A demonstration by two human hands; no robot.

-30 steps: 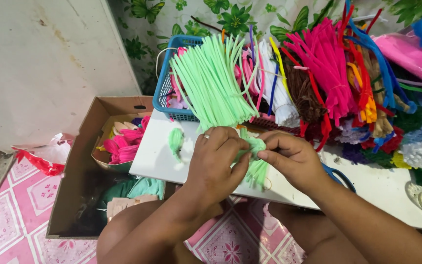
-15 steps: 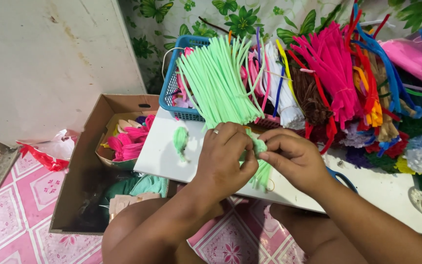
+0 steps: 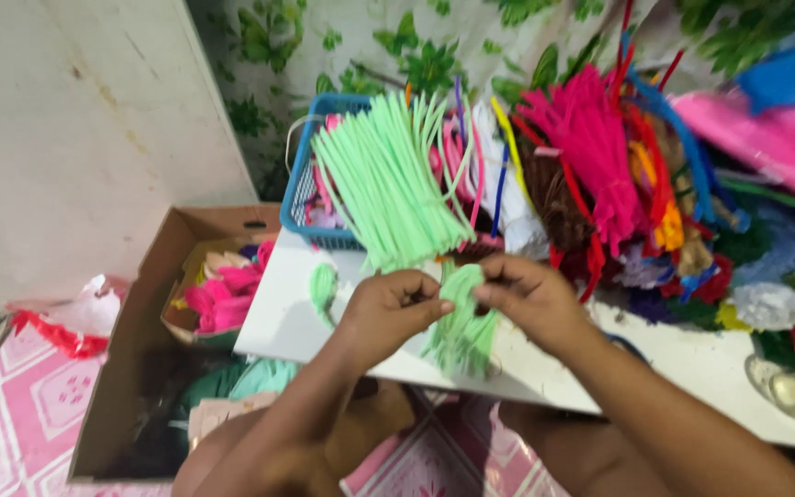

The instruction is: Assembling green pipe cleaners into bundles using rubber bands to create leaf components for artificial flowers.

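Both hands, left hand (image 3: 396, 308) and right hand (image 3: 522, 293), lifted slightly since before, fingertips now pinching light-green pipe-cleaner piece (image 3: 460, 322) over white board (image 3: 273, 327).

2 hands – left hand (image 3: 388, 308), right hand (image 3: 526, 294), 1 blue basket (image 3: 310, 189), 1 cardboard box (image 3: 154, 304), 1 white board (image 3: 278, 322)

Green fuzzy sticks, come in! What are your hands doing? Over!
Left hand and right hand both pinching the green fuzzy bundle. Bundle hangs above white board. More green sticks just behind. Nothing blocking.
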